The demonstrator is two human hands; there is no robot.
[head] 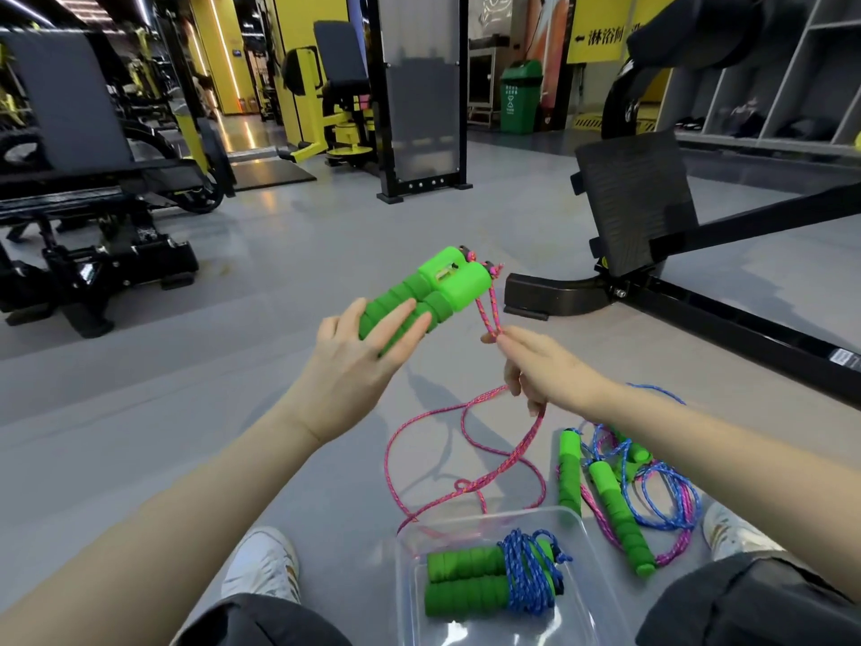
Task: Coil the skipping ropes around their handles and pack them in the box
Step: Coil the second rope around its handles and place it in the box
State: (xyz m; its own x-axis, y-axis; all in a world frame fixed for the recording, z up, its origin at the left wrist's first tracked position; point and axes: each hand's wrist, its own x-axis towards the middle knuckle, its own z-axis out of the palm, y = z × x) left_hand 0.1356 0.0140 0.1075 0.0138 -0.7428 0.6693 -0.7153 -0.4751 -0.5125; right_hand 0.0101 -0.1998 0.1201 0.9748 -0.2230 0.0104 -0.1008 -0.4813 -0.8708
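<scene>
Editor: Where do things stand?

Reporter: Above the box (489, 514), the left hand (354, 361) holds the paired handles (433, 286). The right hand (540, 366) pinches the pink rope (466, 488), slack trailing beyond the box. Taut, even turns would likely serve best.

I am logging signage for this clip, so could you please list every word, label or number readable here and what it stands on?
"← 淋浴间": yellow sign, upper right; its right end is hidden behind black equipment.
Green bin: its white print is too small to read.
White label on the black machine bar at right: too blurred to read.
Small window on the green handles: nothing legible.
</scene>
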